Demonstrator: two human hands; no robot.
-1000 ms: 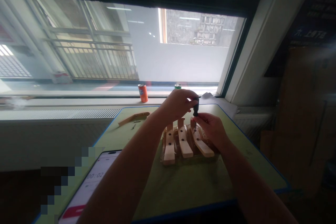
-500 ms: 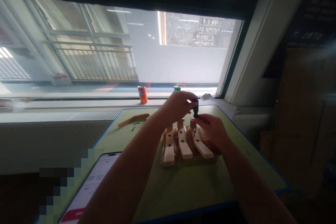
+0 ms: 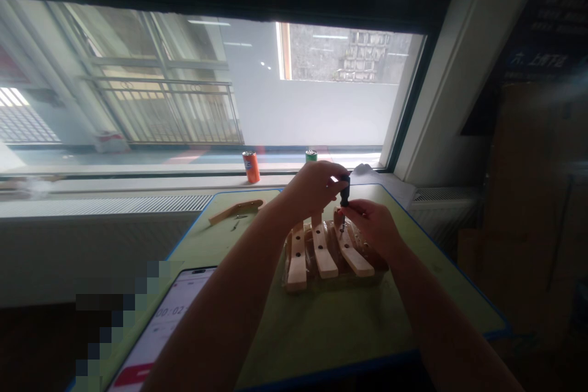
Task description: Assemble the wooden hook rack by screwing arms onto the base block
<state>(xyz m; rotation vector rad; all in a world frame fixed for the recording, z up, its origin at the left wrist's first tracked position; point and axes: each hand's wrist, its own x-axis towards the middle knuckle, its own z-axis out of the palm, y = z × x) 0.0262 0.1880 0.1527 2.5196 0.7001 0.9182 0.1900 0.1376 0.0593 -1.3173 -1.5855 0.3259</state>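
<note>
A black-handled screwdriver (image 3: 345,195) stands nearly upright, its tip down at a hole in the rightmost curved wooden piece (image 3: 357,263). Closed around the top of its handle are the fingers of my left hand (image 3: 316,185). My right hand (image 3: 377,225) pinches it lower down, where handle meets shaft. Two more wooden pieces, a middle one (image 3: 327,264) and a left one (image 3: 297,272), lie alongside with dark fasteners in their holes. All three rest on a brown base wrapped in clear plastic (image 3: 312,269), partly hidden beneath them.
Another bent wooden piece (image 3: 236,211) lies at the table's far left, beside small screws (image 3: 236,225). A phone (image 3: 172,300) showing a timer is partly behind my left forearm. An orange can (image 3: 251,168) and a green can (image 3: 311,156) stand on the windowsill. The green table (image 3: 441,294) has blue edging.
The view has shifted very slightly. Both hands keep their hold on the screwdriver, and the wooden pieces stay where they were.
</note>
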